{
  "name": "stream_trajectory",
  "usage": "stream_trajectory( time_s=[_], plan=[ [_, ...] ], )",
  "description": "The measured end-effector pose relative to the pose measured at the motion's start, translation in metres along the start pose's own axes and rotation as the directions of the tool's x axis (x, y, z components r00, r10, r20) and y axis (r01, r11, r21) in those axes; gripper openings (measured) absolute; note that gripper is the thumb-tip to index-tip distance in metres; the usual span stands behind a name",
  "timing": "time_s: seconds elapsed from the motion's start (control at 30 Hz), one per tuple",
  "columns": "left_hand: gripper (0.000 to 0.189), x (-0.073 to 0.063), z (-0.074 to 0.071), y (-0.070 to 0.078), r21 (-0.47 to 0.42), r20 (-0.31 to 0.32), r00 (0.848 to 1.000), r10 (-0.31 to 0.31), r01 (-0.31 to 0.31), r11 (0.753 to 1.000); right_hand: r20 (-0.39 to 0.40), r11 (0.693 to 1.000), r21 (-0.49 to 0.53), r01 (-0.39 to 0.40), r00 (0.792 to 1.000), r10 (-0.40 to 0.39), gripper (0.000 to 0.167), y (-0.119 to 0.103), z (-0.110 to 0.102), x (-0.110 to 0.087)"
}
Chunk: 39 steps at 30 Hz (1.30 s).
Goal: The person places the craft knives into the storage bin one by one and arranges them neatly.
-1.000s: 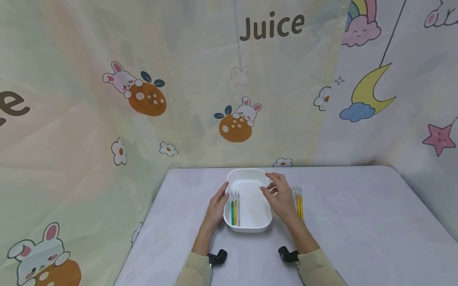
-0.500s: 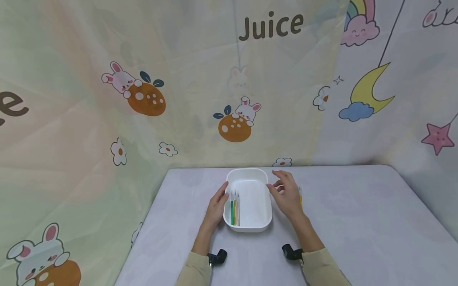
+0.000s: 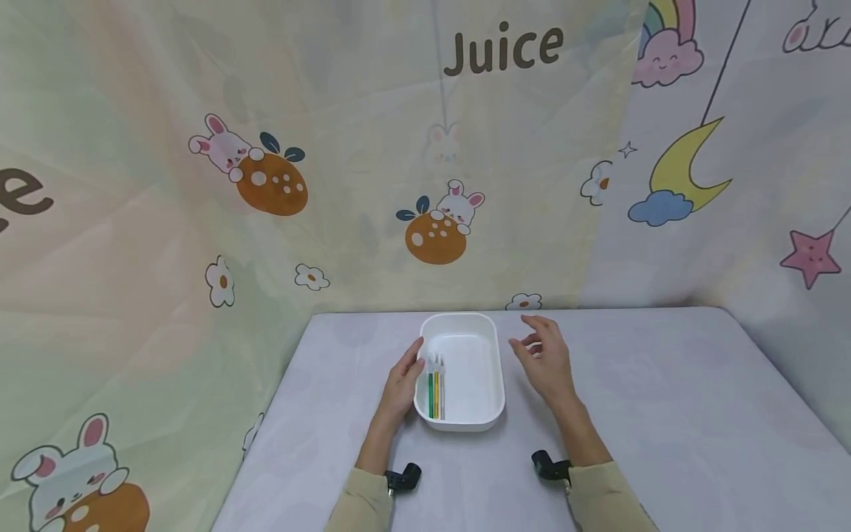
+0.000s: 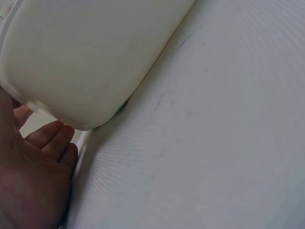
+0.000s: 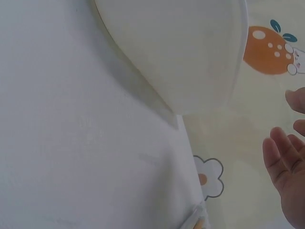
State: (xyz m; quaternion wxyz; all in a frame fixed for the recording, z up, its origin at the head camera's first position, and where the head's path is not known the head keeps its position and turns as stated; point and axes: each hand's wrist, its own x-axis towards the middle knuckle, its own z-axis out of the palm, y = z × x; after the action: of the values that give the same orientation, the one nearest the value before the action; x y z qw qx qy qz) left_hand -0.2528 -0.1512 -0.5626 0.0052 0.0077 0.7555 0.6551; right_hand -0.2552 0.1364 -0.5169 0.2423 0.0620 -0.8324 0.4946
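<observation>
A white rectangular tray (image 3: 468,377) with rounded corners lies on the table. Along its left inner side are three slim, pen-like sticks (image 3: 436,391), green, yellow and pale, with whitish tips; their exact kind is too small to tell. My left hand (image 3: 400,384) rests against the tray's left side, its fingers extended at the outer wall and rim. To the right of the tray, apart from it, my right hand (image 3: 547,362) hovers with fingers spread and nothing in them. A clear-and-yellow tip (image 5: 198,222) shows at the bottom of the right wrist view.
The table (image 3: 665,414) has a white cover and rounded far corners. Behind it hangs a printed cloth (image 3: 372,148) with rabbits, flowers and a moon. A black wrist camera (image 3: 403,478) sits on the left wrist, and another black camera (image 3: 550,465) on the right.
My right hand has moved rightward, away from the tray's right rim. It now covers the yellow sticks seen earlier on the table there. My left hand has stayed at the tray.
</observation>
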Motion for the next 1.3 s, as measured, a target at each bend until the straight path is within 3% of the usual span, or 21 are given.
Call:
stream_trajectory(
  time_s=[0.23, 0.47, 0.97, 1.3],
  plan=[
    [0.047, -0.001, 0.000, -0.001, 0.016, -0.010, 1.000, -0.006, 0.006, 1.000, -0.001, 1.000, 0.015, -0.014, 1.000, 0.014, 0.052, 0.007, -0.005, 0.000],
    [0.046, 0.000, -0.001, -0.002, 0.014, -0.005, 1.000, -0.009, 0.009, 1.000, 0.038, 0.997, -0.014, -0.077, 0.996, 0.077, 0.051, 0.014, -0.013, 0.002],
    [0.046, 0.002, -0.001, -0.003, 0.017, -0.006, 1.000, 0.003, -0.003, 1.000, 0.124, 0.975, -0.090, -0.201, 0.969, 0.211, 0.050, 0.022, -0.026, 0.004],
    [0.046, 0.002, 0.000, -0.002, 0.008, -0.004, 1.000, 0.009, -0.009, 1.000, 0.143, 0.964, -0.137, -0.229, 0.958, 0.248, 0.050, 0.025, -0.025, 0.003]
  ],
)
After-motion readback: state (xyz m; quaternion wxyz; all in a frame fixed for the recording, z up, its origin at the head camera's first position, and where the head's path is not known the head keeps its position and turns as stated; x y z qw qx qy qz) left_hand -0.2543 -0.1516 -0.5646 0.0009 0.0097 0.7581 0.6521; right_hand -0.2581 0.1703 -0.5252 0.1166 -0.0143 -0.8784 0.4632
